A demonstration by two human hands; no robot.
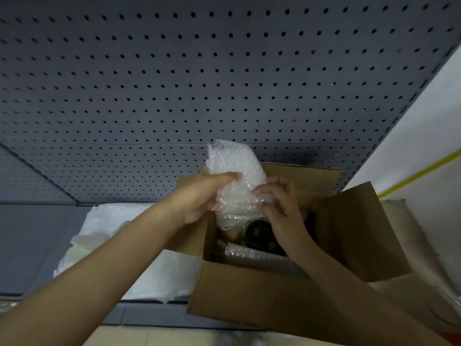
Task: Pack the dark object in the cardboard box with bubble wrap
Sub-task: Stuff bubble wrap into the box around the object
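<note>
Gripping a bunched wad of bubble wrap (237, 166) with both hands, just above the open mouth of the cardboard box (249, 290). Clasping its left side with the left hand (202, 196), thumb laid across the front, fingers curled in from behind. Pinching its lower right edge with the right hand (277, 198), fingertips bent into the plastic. Holding the wad upright, top poking well above both hands, lower end dipping inside the box rim.

Sitting directly below the grip, down in the box: the dark object (260, 233), round and black, partly covered by the right wrist, just under the wad's lower end; touching it or not, cannot tell. Lying nearer than that, along the box's near wall: a strip of clear wrap (247, 253).

Standing open round the hands: far flap (304, 176) behind the wad, right flap (361, 233) tilted outward beyond the right hand, left flap (192, 243) under the left wrist.

Spreading left of and below the left forearm, on the grey shelf (25, 245): a pile of white wrapping sheets (104, 221), running up to the box's left side. Rising behind everything: a grey pegboard (199, 71). Further right, past the box: a white wall (424, 108) crossed by a yellow stripe (424, 168).
</note>
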